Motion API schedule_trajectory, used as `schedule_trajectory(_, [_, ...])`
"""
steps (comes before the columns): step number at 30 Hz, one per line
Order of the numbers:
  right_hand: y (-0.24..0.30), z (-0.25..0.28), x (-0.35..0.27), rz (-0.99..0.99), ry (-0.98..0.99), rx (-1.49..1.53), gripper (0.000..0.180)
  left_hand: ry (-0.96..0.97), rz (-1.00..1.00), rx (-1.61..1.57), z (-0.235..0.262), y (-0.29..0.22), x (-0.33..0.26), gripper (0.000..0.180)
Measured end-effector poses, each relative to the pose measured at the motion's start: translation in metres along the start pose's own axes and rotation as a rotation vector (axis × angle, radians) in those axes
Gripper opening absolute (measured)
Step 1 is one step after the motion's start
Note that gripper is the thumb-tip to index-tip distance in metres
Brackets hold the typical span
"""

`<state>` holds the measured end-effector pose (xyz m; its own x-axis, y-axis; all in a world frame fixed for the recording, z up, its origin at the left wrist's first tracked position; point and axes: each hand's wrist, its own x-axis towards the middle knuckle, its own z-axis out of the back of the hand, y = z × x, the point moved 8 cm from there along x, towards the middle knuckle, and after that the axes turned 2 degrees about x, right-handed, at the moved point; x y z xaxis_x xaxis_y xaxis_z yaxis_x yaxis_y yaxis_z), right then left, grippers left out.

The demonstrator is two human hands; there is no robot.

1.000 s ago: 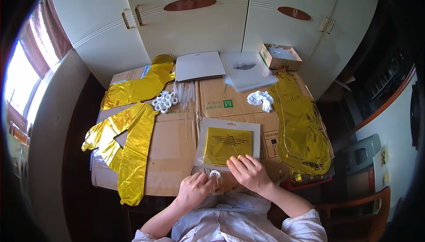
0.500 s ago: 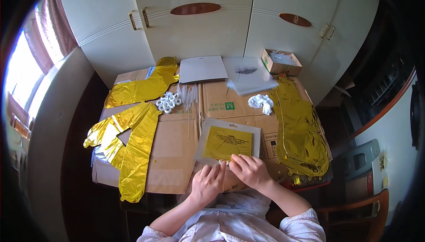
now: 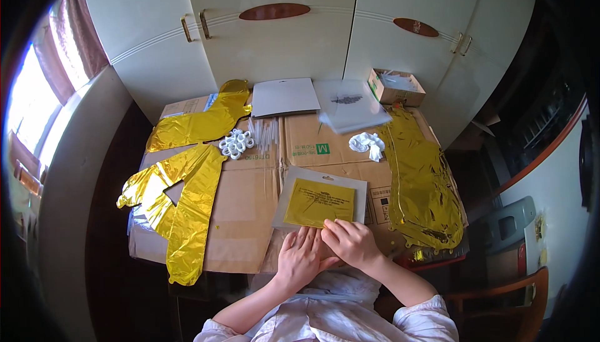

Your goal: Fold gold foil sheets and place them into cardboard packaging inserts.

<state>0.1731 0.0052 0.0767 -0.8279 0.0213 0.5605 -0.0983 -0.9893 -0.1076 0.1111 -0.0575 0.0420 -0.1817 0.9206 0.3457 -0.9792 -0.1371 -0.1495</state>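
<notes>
A flat clear packaging bag [image 3: 280, 212] with a hang hole lies on the cardboard in front of me. Inside it, a folded gold foil piece [image 3: 322, 203] shows through, with dark print over it. My left hand [image 3: 303, 259] lies along the bag's near edge, its fingers stretched out flat and close together, the thumb held apart toward the right. Beside it, my right hand [image 3: 349, 242] has curled fingers and pinches the bag's near edge. The fingertips partly cover that edge.
Gold foil balloons lie flat at the left [image 3: 187, 204], far left [image 3: 200, 123] and right [image 3: 425, 186]. Farther back are white rings [image 3: 236, 144], clear straws [image 3: 266, 134], white ribbon [image 3: 367, 145], a stack of white cards [image 3: 285, 98], clear bags [image 3: 353, 109] and a small box [image 3: 395, 87].
My left hand has gone from curled fingers to stretched-out, flat ones at the bag's near edge. The white bit between my hands no longer shows. My right hand stays at the edge.
</notes>
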Motion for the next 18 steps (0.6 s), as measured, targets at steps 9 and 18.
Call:
schedule_trajectory(9, [0.0,-0.002,-0.008,-0.029,0.033,-0.005,0.013,0.112,-0.043,-0.079,-0.011,-0.001,0.013,0.066])
schedule_trajectory(18, [0.004,-0.017,-0.031,-0.076,0.085,-0.01,0.026,0.273,-0.087,-0.074,0.048,0.047,0.001,0.012])
